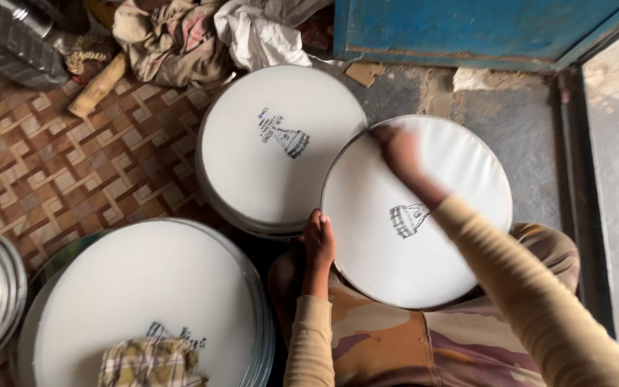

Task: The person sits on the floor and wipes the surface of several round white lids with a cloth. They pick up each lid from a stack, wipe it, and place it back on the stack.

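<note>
Left hand (318, 244) grips drumhead (424, 236) rim; right hand (397, 152) on top.

Three white drumheads are showing: the held drumhead (424, 251) and the middle drumhead (281, 150) each bearing a small dark printed emblem, the largest drumhead (145, 294) carrying a yellow-and-grey checked cloth (150, 362). The floor mat (44, 172) is displaying a brown-and-cream geometric weave, and the door (467, 25) is showing worn blue paint.

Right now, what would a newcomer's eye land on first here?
Three white round drumheads: one in the person's lap, a stack of them at upper centre, another at lower left with a checked cloth on it. The left hand grips the lap drumhead's rim, and the blurred right hand lies on its far edge.
</note>
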